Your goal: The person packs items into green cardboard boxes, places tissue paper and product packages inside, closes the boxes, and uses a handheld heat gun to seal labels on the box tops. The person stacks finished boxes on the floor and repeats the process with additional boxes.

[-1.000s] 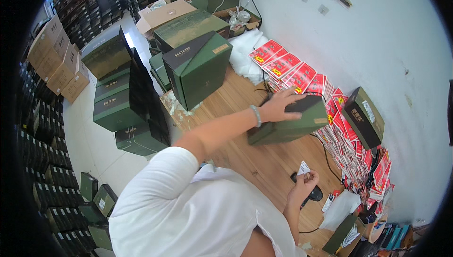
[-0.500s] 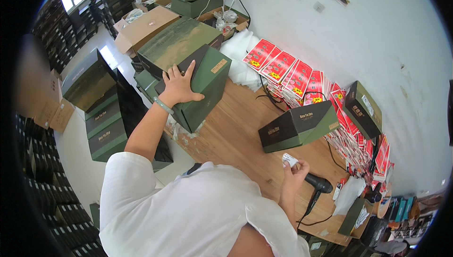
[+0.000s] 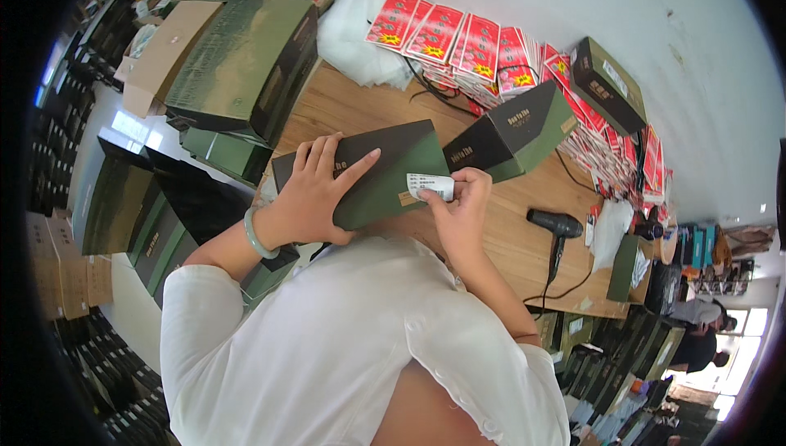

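Observation:
A dark green and black cardboard box [image 3: 385, 167] lies tilted on the wooden table in front of me. My left hand [image 3: 315, 180], a pale bangle at its wrist, grips the box's left part, fingers spread across its face and thumb at the near edge. At the box's right end, my right hand [image 3: 460, 204] pinches a white printed label [image 3: 431, 185] between thumb and fingers. The label lies against the green face, partly over a small tan label [image 3: 407, 199]. Another green and black box [image 3: 512, 135] stands just beyond, to the right.
A black hair dryer [image 3: 557, 223] with its cord lies on the table [image 3: 516, 241] at right. Stacked red printed packets [image 3: 475, 45] line the wall, with a dark box [image 3: 607, 86] on them. Larger green boxes [image 3: 237, 69] are piled at left, beside white foam wrap [image 3: 360, 36].
My left hand has brought the box from the left pile down to the table before me. My right hand has carried the label left onto the box. The view has shifted right.

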`<state>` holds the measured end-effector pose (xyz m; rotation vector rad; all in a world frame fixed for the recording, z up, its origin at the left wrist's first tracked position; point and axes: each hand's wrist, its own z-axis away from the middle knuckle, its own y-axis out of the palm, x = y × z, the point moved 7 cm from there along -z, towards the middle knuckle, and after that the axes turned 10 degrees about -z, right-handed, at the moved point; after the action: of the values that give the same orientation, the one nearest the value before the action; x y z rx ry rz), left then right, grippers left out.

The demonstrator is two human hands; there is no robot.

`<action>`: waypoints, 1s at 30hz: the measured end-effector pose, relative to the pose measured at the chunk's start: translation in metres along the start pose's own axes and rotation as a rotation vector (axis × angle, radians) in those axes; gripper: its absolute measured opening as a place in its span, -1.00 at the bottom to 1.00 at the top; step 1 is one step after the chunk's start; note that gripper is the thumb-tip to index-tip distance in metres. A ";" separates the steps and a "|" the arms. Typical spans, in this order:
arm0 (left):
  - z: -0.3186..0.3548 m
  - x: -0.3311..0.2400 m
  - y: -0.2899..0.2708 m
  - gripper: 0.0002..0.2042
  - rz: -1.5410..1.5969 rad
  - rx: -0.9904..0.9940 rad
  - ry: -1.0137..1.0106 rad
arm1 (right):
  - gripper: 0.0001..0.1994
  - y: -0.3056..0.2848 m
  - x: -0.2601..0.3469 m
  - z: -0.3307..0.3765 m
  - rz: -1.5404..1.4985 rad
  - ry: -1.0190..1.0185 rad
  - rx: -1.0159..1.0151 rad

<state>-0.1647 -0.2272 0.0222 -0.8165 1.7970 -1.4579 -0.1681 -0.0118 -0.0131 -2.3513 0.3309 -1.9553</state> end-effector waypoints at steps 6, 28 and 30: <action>-0.005 -0.003 0.006 0.05 0.005 0.057 0.105 | -0.48 0.006 -0.003 0.001 0.168 -0.128 0.024; -0.010 -0.043 0.019 -0.31 -0.029 0.003 0.404 | -0.68 0.008 0.004 -0.013 0.274 -0.079 0.294; -0.014 -0.043 0.014 -0.32 -0.045 -0.016 0.400 | -0.69 0.009 0.008 -0.016 0.361 -0.148 0.333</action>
<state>-0.1525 -0.1821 0.0157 -0.6053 2.0924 -1.7322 -0.1836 -0.0211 -0.0036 -2.0413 0.3573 -1.5307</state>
